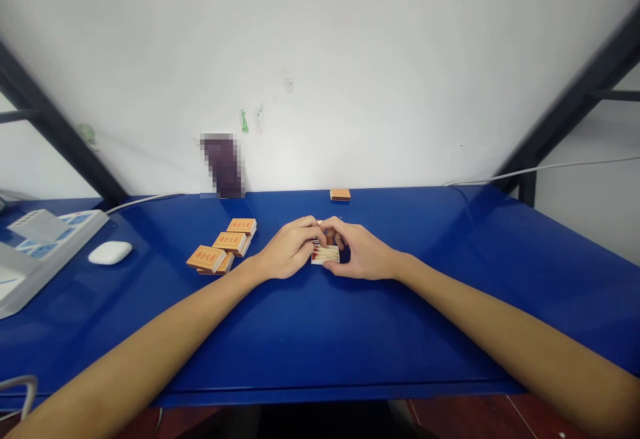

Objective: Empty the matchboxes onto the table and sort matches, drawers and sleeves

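An open matchbox tray (326, 256) with pale, red-tipped matches lies on the blue table between my hands. My right hand (369, 249) is curved about its right side, the thumb at the lower right corner and the fingers bent behind it. At the left end of the tray, my left hand (291, 248) has its fingers bunched together over the match heads. Whatever those fingertips pinch is hidden. Left of my hands lie several closed orange matchboxes (233, 241), some overlapping. One more orange matchbox (341, 195) sits by the wall.
A white rounded case (110, 253) and a white power strip (65, 239) with plugs are on the left. A dark pixelated rectangle (225, 167) stands against the white wall. Black metal posts (545, 99) rise at both sides, and a white cable runs along the back right.
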### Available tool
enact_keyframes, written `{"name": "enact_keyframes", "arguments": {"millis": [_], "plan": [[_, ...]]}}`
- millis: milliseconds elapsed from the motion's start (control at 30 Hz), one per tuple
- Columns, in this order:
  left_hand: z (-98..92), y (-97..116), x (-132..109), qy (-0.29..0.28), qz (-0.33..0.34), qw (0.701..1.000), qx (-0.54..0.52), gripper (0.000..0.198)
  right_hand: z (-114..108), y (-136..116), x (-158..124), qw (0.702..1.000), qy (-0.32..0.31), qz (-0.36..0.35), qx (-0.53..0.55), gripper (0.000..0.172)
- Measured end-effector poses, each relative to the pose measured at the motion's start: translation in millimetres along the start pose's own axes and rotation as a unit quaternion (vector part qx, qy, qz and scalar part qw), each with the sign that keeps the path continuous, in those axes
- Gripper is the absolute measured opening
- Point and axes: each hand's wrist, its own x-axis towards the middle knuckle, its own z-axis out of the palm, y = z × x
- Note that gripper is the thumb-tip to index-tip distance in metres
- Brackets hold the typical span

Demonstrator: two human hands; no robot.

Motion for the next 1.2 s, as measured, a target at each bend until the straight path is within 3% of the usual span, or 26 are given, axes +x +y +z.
{"name": "enact_keyframes", "arguments": {"millis": [333,500,733,867,1000,1200], "plan": [[3.0,6,1,-0.024,0.003,0.999,0.034,0.025,1,1,0,1.000,0.000,-0.007,0.012,0.031],[1.1,6,3,-0.059,0.001,0.998,0.029,0.024,1,0,1,1.000,0.001,-0.009,0.011,0.037],[1.5,3,3,-0.052,0.000,0.998,0.034,0.027,1,1,1,1.000,-0.003,-0.004,0.010,0.039],[2.5,4,2,-0.034,0.001,0.998,0.046,0.024,0,1,0,1.000,-0.002,-0.009,0.006,0.039],[3.4,1,2,0.032,-0.007,0.997,0.064,0.027,0,3,1,1.000,-0.002,0.000,0.024,0.036],[5.4,-3,3,0.087,-0.023,0.995,0.053,0.033,5,12,4,0.991,0.097,0.081,-0.040,0.022]]}}
